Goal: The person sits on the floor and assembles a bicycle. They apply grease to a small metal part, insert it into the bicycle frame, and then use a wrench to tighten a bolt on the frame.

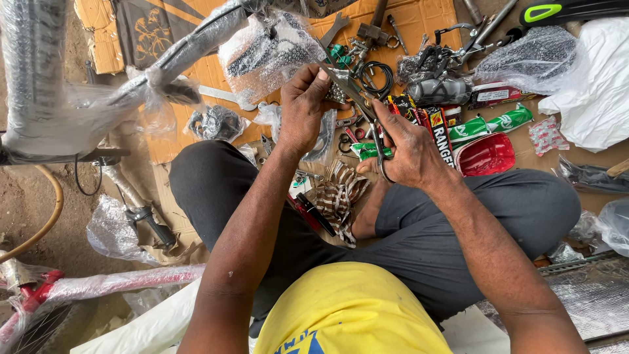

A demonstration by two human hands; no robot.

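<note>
— Well, what is the right hand (409, 152) doing?

— It is gripping the handles of a pair of scissors (364, 111); the fingers are curling through the loops near the low end; the blades are running up toward eleven o'clock, so the long axis is lying on a slant from five to eleven, with the tips pointing away from the person.

— And the left hand (304, 108)?

— It is closing round a bubble-wrapped part (268, 49) at about twelve o'clock of the lap; thumb and fingers are pinching the wrap just where the scissor tips are meeting it.

— Where is all this sitting?

— Above the crossed legs in dark trousers (419, 229); the scissors are hovering over the cardboard sheet (419, 19); at two o'clock a red reflector (486, 155) is lying beside green packets (491, 124); at nine o'clock a wrapped bicycle frame tube (177, 56) is slanting across; at one o'clock loose spanners (335, 29) are lying on the cardboard.
</note>
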